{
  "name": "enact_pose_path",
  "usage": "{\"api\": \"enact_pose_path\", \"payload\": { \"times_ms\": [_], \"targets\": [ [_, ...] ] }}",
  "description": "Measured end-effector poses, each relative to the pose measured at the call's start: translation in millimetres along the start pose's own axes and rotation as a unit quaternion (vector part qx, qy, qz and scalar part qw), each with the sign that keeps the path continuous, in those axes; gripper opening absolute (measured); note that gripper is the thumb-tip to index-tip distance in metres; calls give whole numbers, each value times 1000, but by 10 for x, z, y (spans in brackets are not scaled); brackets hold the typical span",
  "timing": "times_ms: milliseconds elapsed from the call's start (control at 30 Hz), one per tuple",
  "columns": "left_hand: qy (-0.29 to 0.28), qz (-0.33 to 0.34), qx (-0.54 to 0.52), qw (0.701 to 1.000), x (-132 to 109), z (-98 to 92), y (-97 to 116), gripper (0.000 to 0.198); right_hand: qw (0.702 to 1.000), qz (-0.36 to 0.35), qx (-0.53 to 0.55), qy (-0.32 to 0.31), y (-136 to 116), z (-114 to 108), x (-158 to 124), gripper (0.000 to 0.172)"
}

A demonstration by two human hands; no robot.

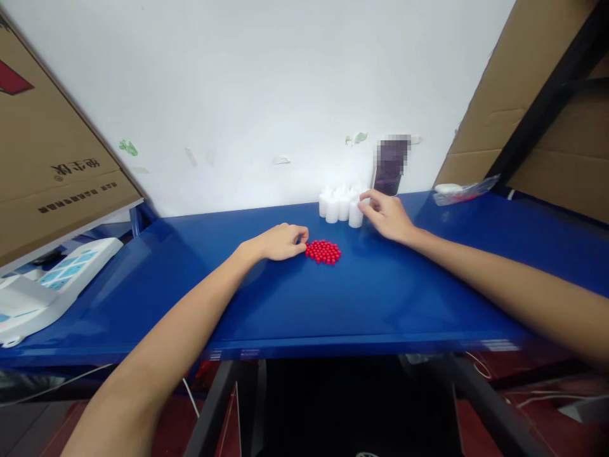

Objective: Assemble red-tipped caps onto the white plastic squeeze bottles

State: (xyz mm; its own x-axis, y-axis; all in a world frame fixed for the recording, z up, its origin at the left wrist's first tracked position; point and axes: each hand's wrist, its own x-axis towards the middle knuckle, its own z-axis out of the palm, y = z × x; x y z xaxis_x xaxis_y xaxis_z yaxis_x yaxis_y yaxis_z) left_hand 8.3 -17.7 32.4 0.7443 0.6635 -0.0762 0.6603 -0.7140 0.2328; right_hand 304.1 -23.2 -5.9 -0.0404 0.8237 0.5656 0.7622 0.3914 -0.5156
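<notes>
Fingers of the right hand (389,217) bend toward the rightmost of the white bottles (332,211), thumb and index slightly apart at its upper part; whether they touch or grip it, I cannot tell. With the bead patch as the dial's middle and twelve toward the wall (228,127), that hand sits at two o'clock.

Between nine and ten o'clock, the left hand (281,242) lies low at the edge of the red beads (323,251), its thumb and index curved around a small gap. Whether the tips meet, or pinch a bead, is too small to make out. Its low pose probably suits such small pieces.

These beads lie loose on the blue table (266,298), seemingly one layer deep, which likely keeps each one easy to pick out. Just beside them, toward one o'clock, the bottles stand upright in a tight cluster, perhaps so that they take little room and stay within reach.

A dark, phone-like slab (387,181) between one and two o'clock leans back, seemingly using the wall as its prop. Farther out, between two and three, lies a clear plastic bag (469,192).
</notes>
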Motion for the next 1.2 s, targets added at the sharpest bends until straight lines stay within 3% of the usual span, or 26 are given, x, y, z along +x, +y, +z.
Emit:
{"api": "enact_pose_path", "payload": {
  "times_ms": [300,600,767,933,1033,1200],
  "targets": [
    [-1,0,-9,1000,21,22,-57,17,998,-38,46,-17,-206,20,-43,25],
    [12,8,-32,999,20,21,-65,30,999,-18,23,-25,-295,-72,-40,50],
    [6,-5,-51,999,28,11,-73,28,1000,-4,14,10,-289,-69,-57,42],
    [-26,-25,-136,990,42,-13,-192,19,999,-27,18,24,-277,-83,-62,29],
    [-44,-24,-175,983,37,-29,-242,21,996,-14,85,-2,-265,-31,-46,25],
    [-49,-15,-165,985,18,-41,-214,28,969,89,229,-36,-278,83,-44,21]
  ]
}}
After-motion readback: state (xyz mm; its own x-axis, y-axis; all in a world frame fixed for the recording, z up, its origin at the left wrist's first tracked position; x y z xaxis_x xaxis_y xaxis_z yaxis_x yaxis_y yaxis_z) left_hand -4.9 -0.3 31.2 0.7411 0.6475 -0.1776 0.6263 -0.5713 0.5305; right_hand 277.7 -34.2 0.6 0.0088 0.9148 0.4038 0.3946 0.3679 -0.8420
